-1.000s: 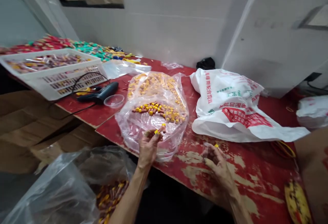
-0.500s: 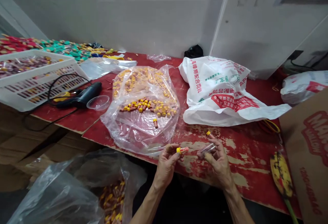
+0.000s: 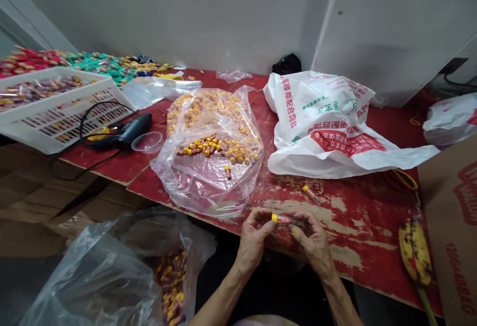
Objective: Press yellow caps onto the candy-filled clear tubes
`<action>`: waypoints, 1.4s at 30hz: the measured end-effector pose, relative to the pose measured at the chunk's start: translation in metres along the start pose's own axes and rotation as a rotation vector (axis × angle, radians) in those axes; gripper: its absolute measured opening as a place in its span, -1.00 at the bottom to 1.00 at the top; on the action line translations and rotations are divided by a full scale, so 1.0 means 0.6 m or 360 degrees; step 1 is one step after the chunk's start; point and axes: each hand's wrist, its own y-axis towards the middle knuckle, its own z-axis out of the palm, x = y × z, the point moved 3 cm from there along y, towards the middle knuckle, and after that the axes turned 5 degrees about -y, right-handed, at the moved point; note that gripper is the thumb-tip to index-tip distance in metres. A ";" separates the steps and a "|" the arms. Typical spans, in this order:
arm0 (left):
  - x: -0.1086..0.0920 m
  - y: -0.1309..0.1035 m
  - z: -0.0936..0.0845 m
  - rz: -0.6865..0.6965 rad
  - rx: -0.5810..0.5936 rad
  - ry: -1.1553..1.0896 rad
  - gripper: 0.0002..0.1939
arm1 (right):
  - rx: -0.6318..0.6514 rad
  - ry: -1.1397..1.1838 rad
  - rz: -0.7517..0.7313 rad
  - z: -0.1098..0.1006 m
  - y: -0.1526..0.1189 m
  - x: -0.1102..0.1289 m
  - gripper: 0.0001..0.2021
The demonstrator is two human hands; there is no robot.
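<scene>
1. Head view, in my hands: just to the right of the open bag's [image 3: 197, 184] near end, my left hand [image 3: 257, 231] pinches a yellow-capped tube [image 3: 283, 220] by its cap. My right hand [image 3: 313, 231] grips the far end, at what looks like a clear sleeve [image 3: 298, 224]; I can't tell how far the tube sits inside it.

2. Head view, done so far: I judge this piece to be midway, tube and sleeve together but not plainly finished. To the right of the open bag, on the tabletop [image 3: 290, 192], lies a second tube [image 3: 312, 195], which seems to have clear wrap at its lower end.

3. Head view, left to do: a single tube [image 3: 228, 172] lies in the mouth of the open bag, and a large heap [image 3: 208, 146] fills the part behind it. Those at the front look unsleeved, so I judge much is left.

4. Head view, other containers: below and left of the open bag, a clear sack [image 3: 97, 276] holds more yellow-capped pieces [image 3: 173, 286]. Well left of the open bag, a white crate [image 3: 80, 111] is full of tubes among shiny film.
</scene>
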 end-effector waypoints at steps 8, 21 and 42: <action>0.003 -0.006 0.003 -0.0062 0.0025 0.0095 -0.77 | 0.0051 -0.0245 -0.0060 -0.009 0.001 -0.005 -0.82; 0.007 -0.011 -0.006 -0.0009 0.0151 0.0255 -0.86 | 0.0087 -0.0454 -0.0096 0.003 -0.005 0.011 -0.83; -0.008 0.000 -0.011 0.0033 0.0105 0.0280 -0.82 | 0.0071 -0.0800 -0.0113 -0.014 -0.006 0.003 -0.78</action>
